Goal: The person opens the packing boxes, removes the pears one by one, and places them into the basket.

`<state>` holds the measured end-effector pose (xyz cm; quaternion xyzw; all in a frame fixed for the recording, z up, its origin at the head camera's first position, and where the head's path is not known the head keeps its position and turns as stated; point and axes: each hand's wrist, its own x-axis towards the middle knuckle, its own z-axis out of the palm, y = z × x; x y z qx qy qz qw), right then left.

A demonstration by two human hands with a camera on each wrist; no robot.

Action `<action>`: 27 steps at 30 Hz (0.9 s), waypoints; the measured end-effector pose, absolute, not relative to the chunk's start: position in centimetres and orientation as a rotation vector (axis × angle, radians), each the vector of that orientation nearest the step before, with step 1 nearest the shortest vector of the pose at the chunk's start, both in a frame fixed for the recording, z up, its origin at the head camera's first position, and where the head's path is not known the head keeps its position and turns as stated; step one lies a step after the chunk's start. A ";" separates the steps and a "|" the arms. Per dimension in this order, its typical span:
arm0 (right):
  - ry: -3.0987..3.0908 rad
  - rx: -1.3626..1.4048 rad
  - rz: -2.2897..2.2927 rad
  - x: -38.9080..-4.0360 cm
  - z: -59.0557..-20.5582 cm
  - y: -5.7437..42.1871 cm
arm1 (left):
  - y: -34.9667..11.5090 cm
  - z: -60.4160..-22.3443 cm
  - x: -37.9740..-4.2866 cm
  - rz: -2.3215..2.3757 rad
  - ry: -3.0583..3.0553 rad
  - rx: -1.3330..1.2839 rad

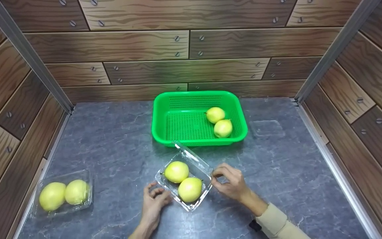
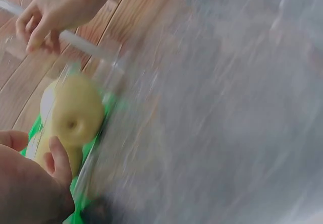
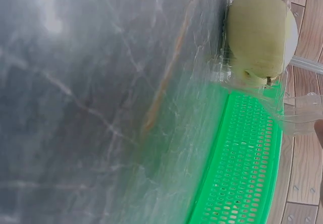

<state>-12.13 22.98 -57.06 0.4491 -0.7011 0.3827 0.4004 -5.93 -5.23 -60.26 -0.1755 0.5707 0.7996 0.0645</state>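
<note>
A clear plastic clamshell box (image 1: 191, 207) stands in front of the basket with its lid (image 1: 193, 156) raised. Two yellow-green pears (image 1: 176, 172) lie inside it, one seen through the plastic as a pear (image 3: 257, 35) in the right wrist view. My right hand (image 1: 230, 182) pinches the lid's right corner between thumb and fingers. Beside the box's near left wall is my left hand (image 1: 153, 200), fingers loosely bent and gripping nothing. The left wrist view is blurred but shows the left hand (image 2: 38, 183) close by a pear (image 2: 75, 110).
Behind the box sits a green perforated basket (image 1: 159, 116) holding two pears (image 1: 223, 128) at its right side. A closed clear box (image 1: 90, 189) with two pears is at the far left. A flat clear plastic piece (image 1: 267, 128) lies right of the basket. Wood-patterned walls (image 1: 128, 46) enclose the table.
</note>
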 end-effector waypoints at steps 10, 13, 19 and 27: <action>-1.791 1.029 1.139 -11.4 -57.7 23.1 | -8.2 -59.8 -8.7 2.389 1.745 -0.564; -1.798 1.009 1.167 -11.2 -57.7 23.0 | -8.7 -59.8 -9.3 2.354 1.757 -0.525; -1.822 0.956 1.230 -10.9 -57.6 23.0 | -9.3 -59.9 -10.6 2.319 1.765 -0.478; -1.839 0.843 1.282 -10.6 -57.8 22.9 | -9.3 -59.9 -11.9 2.217 1.828 -0.473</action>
